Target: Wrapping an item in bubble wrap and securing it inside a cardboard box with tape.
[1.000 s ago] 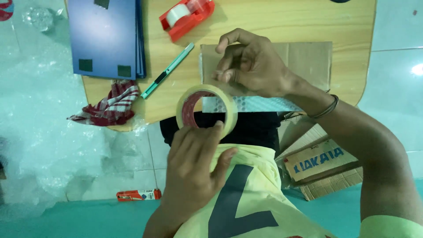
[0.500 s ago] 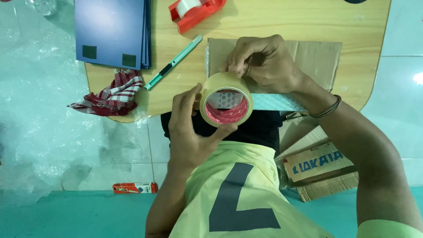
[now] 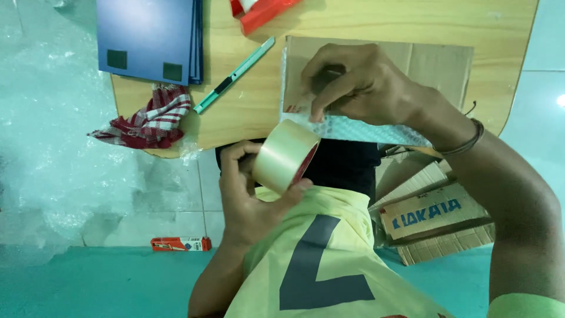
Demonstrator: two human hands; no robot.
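Two hands: left hand gripping tape roll, right hand pressing parcel

A roll of clear packing tape with a red core tilts on edge below the table rim, its strip running up to a flat, apparently bubble-wrapped cardboard parcel lying on the wooden table.
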